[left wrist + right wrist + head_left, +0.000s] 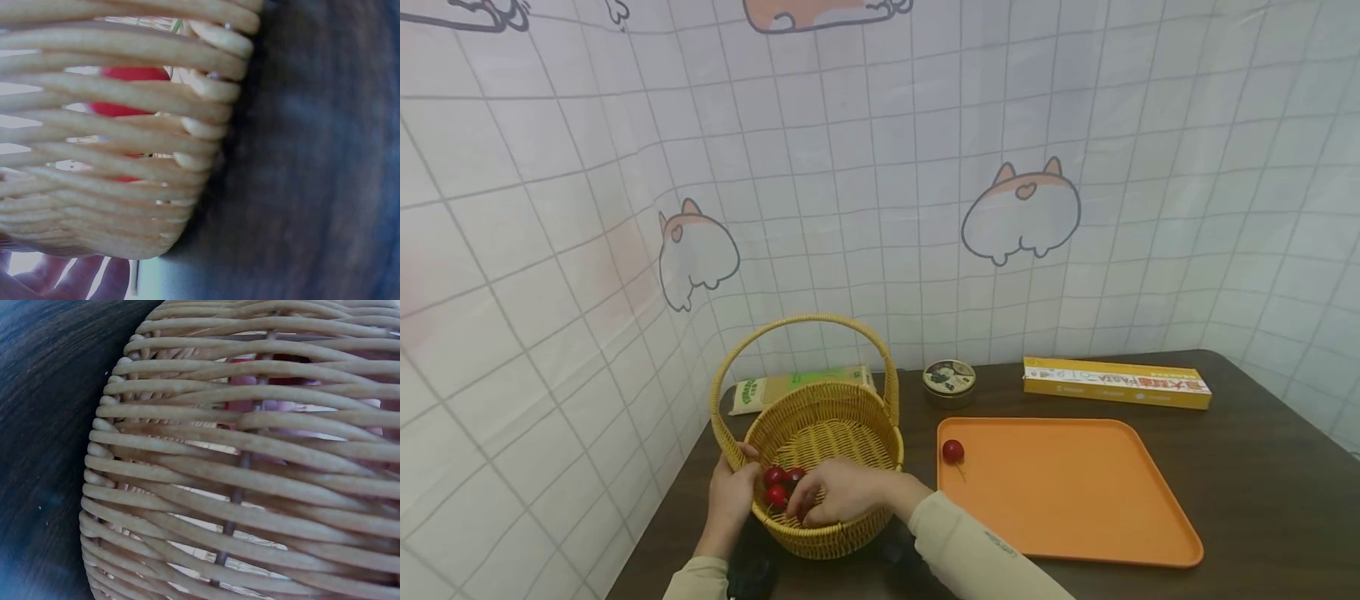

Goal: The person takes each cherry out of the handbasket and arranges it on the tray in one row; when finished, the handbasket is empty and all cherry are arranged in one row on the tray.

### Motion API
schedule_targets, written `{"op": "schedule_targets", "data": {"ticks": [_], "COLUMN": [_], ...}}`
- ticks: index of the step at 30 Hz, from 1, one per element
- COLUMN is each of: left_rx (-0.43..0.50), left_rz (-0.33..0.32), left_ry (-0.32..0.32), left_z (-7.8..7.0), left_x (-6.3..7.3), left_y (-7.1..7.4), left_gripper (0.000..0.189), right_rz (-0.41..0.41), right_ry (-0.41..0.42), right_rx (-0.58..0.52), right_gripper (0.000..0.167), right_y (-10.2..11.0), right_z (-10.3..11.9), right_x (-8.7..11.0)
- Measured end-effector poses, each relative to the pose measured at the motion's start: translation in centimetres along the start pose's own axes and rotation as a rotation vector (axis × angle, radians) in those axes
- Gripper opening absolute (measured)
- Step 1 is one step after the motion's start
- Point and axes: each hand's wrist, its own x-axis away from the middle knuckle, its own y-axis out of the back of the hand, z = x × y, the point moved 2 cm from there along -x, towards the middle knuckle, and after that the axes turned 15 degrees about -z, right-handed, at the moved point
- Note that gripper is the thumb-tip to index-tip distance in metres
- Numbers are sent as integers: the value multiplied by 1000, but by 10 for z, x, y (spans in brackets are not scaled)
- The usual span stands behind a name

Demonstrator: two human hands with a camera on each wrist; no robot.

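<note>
A yellow woven basket [831,542] with a tall arched handle stands on the table. My left hand [732,492] grips its left rim near the foot of the handle; in the left wrist view its fingers [78,281] show below the weave. Several red cherries [777,497] lie inside at the left. My right hand [842,492] reaches in over the right side, fingers curled and pinching a dark red cherry [805,510], which they partly cover. Through the wicker [250,444] in the right wrist view, only bits of fingers and red show.
Right of the basket lies an orange tray [1060,492] with one stemmed cherry [952,452] at its left edge. Behind are a round tin [949,382], a yellow pasta box [1116,383] and a green-and-beige packet [756,397]. A white checked curtain [910,208] hangs behind the dark table [1262,500].
</note>
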Motion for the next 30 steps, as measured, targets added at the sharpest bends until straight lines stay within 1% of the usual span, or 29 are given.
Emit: {"op": "schedule_targets", "data": {"ticks": [4,10,12,16,19,21,26,30], "left_rx": [5,6,11,33,57,76,82,77], "left_rz": [6,-5,-7,-7,-5,-4,-4,-7], "left_ry": [3,11,12,22,35,44,53,48], "left_z": [-3,-5,-5,-4,-3,-1,1,2], "left_x": [-1,-2,-2,-1,0,0,0,-1], "left_y": [-2,-3,-4,-4,-3,-3,0,0], "left_gripper": [24,24,24,23,23,24,25,25], "right_rz": [-99,-214,-254,-318,-347,-363,-394,-398], "right_ry": [16,35,23,-26,-67,-73,-52,-41], "right_rx": [27,-1,-21,-78,-128,-153,-222,-299], "right_gripper": [24,29,31,37,38,36,34,34], "right_y": [7,16,19,25,30,34,50,67], "right_z": [1,3,3,1,-2,-4,-9,-13], "right_x": [5,15,20,32,41,47,60,76]}}
